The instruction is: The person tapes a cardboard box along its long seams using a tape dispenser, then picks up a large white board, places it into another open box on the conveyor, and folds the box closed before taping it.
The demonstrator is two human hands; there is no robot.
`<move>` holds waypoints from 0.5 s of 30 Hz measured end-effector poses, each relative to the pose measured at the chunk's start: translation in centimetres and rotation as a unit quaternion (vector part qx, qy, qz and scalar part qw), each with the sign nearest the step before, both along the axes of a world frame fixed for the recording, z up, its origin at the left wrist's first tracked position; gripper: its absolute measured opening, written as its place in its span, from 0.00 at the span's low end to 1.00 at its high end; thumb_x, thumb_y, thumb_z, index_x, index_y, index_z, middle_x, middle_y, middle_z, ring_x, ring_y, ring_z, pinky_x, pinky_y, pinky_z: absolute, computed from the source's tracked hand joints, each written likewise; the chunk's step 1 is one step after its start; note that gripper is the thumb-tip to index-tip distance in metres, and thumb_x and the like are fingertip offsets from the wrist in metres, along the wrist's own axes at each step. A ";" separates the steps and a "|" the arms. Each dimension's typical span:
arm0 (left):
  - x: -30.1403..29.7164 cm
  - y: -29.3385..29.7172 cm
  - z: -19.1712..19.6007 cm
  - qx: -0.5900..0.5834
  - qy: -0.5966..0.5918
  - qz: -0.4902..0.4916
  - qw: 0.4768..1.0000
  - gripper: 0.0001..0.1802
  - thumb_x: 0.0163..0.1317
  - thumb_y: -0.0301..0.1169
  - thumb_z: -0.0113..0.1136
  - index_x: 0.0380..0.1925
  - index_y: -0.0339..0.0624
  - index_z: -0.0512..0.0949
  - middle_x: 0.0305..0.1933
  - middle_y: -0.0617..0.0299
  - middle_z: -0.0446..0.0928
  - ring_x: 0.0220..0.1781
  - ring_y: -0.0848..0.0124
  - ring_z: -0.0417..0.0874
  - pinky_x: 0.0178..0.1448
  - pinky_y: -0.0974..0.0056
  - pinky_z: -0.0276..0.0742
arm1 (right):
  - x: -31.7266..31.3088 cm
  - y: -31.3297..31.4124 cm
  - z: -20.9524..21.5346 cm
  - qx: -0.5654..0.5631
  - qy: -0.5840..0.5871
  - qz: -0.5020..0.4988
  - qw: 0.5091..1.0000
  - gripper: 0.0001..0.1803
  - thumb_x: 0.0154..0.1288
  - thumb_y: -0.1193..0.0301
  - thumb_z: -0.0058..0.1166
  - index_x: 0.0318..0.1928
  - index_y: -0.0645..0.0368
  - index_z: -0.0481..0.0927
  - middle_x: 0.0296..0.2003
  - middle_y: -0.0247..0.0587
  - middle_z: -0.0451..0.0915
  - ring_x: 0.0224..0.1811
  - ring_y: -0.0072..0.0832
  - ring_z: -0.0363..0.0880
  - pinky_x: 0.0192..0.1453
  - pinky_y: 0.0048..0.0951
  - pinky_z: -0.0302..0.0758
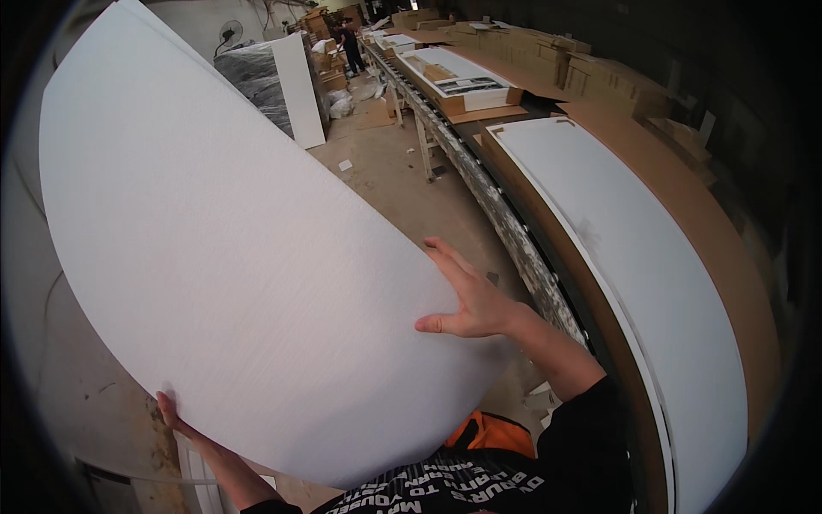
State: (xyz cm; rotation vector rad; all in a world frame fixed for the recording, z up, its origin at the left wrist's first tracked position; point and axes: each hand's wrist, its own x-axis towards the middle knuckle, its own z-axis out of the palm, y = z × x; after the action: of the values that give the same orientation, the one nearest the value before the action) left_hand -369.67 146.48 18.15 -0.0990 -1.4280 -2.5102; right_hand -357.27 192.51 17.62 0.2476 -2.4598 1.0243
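Panel: white and broad, tilted between my two hands at the left of the line; whatever bears its far end is out of my sight.
Left hand: I have it at the near left edge, holding the panel, probably to carry weight from below; most of the fingers are hidden.
Right hand: spread wide over the right edge, thumb on the face, I judge to steady the slope rather than pinch.
Line: runs near to far at my right.
Board: flat on the line inside an open carton, the flap folded out right, seemingly to leave its top reachable.
Pads: at the board's far corners, likely as guards.
Stack: dark-wrapped, far left, a slab upright against it.
Co-worker: farthest off, beside the line.
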 end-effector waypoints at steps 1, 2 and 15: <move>-2.0 0.4 0.1 -0.017 -0.009 0.055 0.998 0.51 0.54 0.67 0.50 0.70 0.44 0.56 0.69 0.47 0.58 0.65 0.49 0.65 0.62 0.45 0.68 | -2.4 1.3 0.7 -0.025 -0.029 0.024 0.999 0.50 0.48 0.53 0.73 0.64 0.66 0.60 0.60 0.59 0.67 0.64 0.45 0.66 0.67 0.39 0.63; -3.8 1.0 0.3 -0.033 -0.017 0.110 0.993 0.52 0.56 0.70 0.47 0.71 0.44 0.54 0.71 0.47 0.56 0.66 0.49 0.64 0.63 0.45 0.66 | -4.7 2.7 2.0 -0.049 -0.057 0.048 0.996 0.49 0.46 0.55 0.74 0.61 0.66 0.62 0.57 0.58 0.70 0.61 0.44 0.69 0.64 0.38 0.66; -34.5 12.3 -4.8 -0.178 0.056 0.057 0.981 0.32 0.61 0.40 0.59 0.61 0.32 0.66 0.52 0.51 0.75 0.51 0.60 0.78 0.55 0.57 0.76 | -33.5 30.1 14.7 -0.144 -0.089 -0.006 0.986 0.48 0.32 0.79 0.72 0.63 0.59 0.70 0.55 0.39 0.76 0.57 0.30 0.74 0.63 0.31 0.71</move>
State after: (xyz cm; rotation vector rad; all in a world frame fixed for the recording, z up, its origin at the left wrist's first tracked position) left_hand -404.17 158.79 13.38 -0.2127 -1.7648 -2.1007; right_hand -390.79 222.59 32.29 0.0478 -2.4222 1.4321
